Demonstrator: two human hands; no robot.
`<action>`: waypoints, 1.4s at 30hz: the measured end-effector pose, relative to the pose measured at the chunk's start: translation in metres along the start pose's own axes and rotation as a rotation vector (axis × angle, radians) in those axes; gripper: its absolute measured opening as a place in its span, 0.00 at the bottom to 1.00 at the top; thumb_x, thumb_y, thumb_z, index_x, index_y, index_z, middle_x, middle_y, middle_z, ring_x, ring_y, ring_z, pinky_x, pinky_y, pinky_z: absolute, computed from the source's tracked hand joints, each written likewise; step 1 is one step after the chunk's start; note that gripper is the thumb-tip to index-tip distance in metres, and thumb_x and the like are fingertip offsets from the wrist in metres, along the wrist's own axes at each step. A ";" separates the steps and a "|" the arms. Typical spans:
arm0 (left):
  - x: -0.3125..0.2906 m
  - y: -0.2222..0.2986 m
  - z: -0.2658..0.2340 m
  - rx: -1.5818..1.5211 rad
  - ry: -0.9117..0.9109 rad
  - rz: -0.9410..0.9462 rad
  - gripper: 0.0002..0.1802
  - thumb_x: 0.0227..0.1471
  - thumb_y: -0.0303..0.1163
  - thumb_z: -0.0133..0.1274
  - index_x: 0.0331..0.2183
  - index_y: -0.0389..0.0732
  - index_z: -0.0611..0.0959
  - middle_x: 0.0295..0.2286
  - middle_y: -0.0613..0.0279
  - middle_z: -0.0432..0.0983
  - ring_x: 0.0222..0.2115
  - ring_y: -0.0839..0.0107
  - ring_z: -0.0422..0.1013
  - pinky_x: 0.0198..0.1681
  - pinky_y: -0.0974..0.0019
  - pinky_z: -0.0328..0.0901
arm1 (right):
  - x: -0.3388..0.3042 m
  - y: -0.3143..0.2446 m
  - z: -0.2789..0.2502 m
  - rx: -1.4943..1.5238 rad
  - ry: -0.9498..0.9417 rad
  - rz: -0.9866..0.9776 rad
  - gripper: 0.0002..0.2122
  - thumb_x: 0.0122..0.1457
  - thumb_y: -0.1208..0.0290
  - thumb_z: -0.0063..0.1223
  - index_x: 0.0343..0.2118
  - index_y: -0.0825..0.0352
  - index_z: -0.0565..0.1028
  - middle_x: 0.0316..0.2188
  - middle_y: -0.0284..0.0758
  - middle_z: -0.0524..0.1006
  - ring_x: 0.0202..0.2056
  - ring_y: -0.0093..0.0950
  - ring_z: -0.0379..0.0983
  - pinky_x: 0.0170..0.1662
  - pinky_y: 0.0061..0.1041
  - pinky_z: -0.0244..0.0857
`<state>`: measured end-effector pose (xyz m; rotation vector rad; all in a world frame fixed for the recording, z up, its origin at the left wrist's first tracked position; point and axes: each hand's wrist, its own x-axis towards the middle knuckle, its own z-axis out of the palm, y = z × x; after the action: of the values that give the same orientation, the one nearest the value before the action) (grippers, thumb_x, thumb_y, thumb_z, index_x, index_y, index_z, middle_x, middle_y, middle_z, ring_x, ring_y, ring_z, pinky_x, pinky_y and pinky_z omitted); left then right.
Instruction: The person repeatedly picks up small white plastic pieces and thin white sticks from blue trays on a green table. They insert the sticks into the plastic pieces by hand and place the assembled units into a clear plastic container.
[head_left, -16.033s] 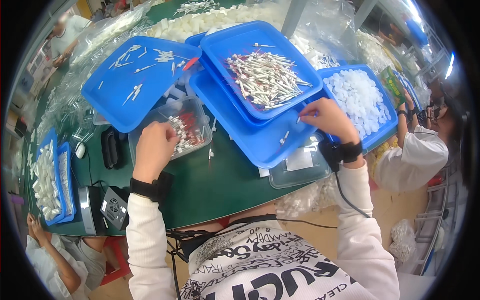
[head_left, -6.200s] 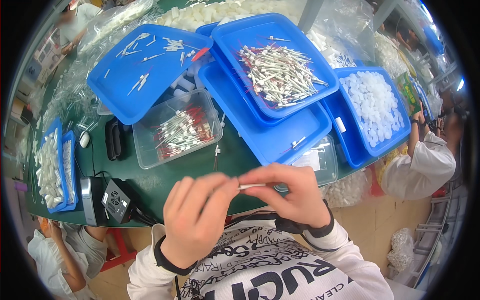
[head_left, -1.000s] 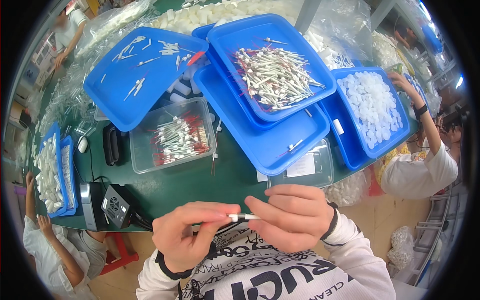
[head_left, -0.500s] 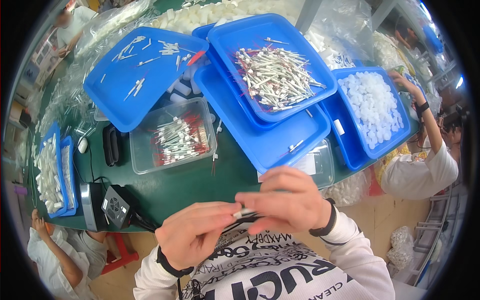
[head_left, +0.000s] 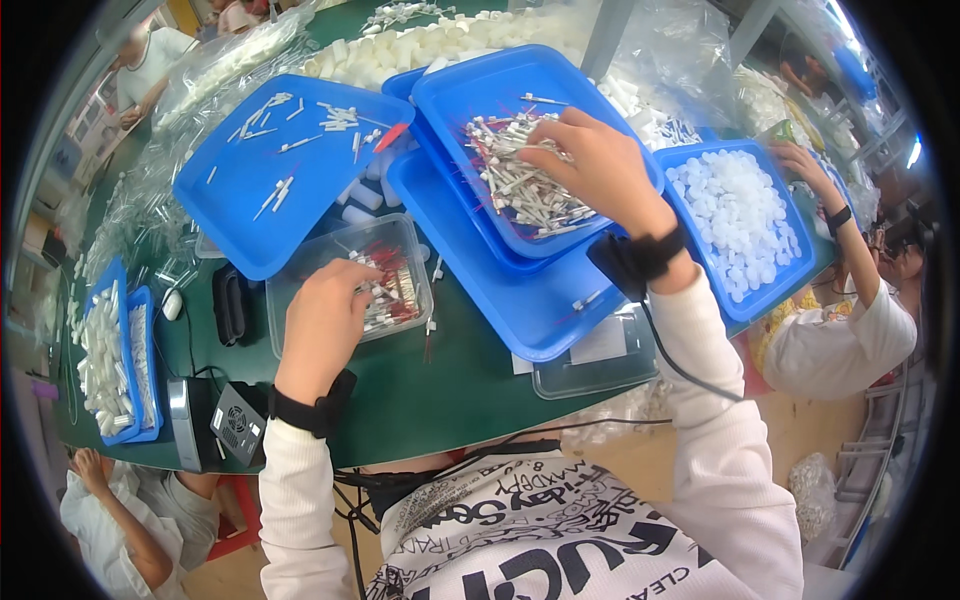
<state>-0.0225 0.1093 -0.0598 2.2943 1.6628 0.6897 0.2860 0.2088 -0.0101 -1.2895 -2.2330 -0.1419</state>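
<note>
My left hand [head_left: 328,312] is over the near left part of a clear plastic box [head_left: 290,275]. Its fingers are bent and slightly apart, with nothing visible between them. Thin white parts with red wires [head_left: 393,290] lie in the box by the fingertips. My right hand [head_left: 605,170] reaches over the upper blue tray [head_left: 450,85], thumb and fingers spread at a heap of similar white wired parts [head_left: 515,185]. The hand covers some of that heap. Both wrists wear black bands.
A blue tray [head_left: 240,190] with scattered wired parts stands at the far left, another blue tray [head_left: 540,330] below the heaped one. White caps fill a tray [head_left: 740,220] on the right, beside a co-worker's arm [head_left: 850,235]. A black boxy device [head_left: 238,420] sits near the front edge.
My hands were together in front of my chest around a small white part. They have separated: the left went to the clear box, the right to the heaped tray. The part is no longer distinguishable.
</note>
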 end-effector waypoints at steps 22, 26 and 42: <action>0.007 0.023 -0.009 -0.581 0.299 -0.256 0.03 0.49 0.21 0.58 0.30 0.34 0.80 0.27 0.61 0.78 0.27 0.76 0.73 0.31 0.72 0.68 | -0.103 0.014 0.018 0.094 -0.230 0.437 0.09 0.49 0.62 0.61 0.26 0.61 0.82 0.20 0.35 0.79 0.24 0.38 0.76 0.29 0.33 0.69; -0.013 0.049 -0.032 -1.027 0.256 -0.282 0.07 0.54 0.23 0.54 0.34 0.29 0.79 0.32 0.50 0.79 0.30 0.69 0.76 0.37 0.68 0.71 | -0.102 0.006 -0.001 0.038 -0.241 0.330 0.05 0.47 0.66 0.62 0.25 0.60 0.82 0.23 0.33 0.76 0.27 0.35 0.75 0.30 0.33 0.67; -0.060 0.100 -0.032 -1.439 0.168 -0.246 0.12 0.51 0.13 0.51 0.35 0.35 0.67 0.32 0.38 0.78 0.35 0.59 0.78 0.39 0.63 0.75 | -0.106 -0.136 -0.032 1.376 -0.261 0.287 0.10 0.58 0.79 0.55 0.43 0.69 0.78 0.31 0.36 0.80 0.32 0.23 0.77 0.36 0.21 0.71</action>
<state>0.0301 0.0173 -0.0025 0.9924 0.8472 1.3875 0.2278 0.0434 -0.0133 -0.7621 -1.5819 1.4500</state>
